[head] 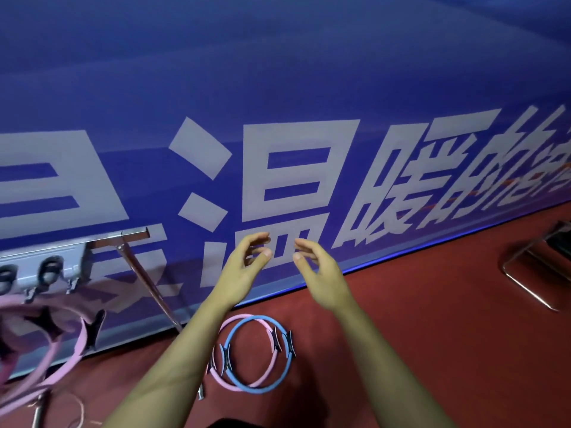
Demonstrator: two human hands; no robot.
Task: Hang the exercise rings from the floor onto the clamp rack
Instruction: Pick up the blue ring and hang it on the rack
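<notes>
From the head view, both arms reach forward over the red floor (432,350) toward the blue banner wall (278,88). The left hand (244,267) and the right hand (318,273) are raised side by side in front of the white lettering, close but not touching. Each has its fingers loosely curled toward the thumb, with nothing between them, so both are empty.

Below the forearms, near the foot of the wall, two exercise rings lie on the floor: a blue ring (256,355) resting on top of a pink ring (222,381), overlapping, their dark handle pads showing at the sides.

At the far left stands the clamp rack (46,264), a grey bar with dark clips on a slanted metal leg (148,285). At least one hung pink ring (61,353) dangles under it, cut off by the picture's edge.

So I would judge the job partly done: some rings are up, the two on the floor remain, and neither hand has taken one yet. A metal frame (531,273) sits at the far right.
</notes>
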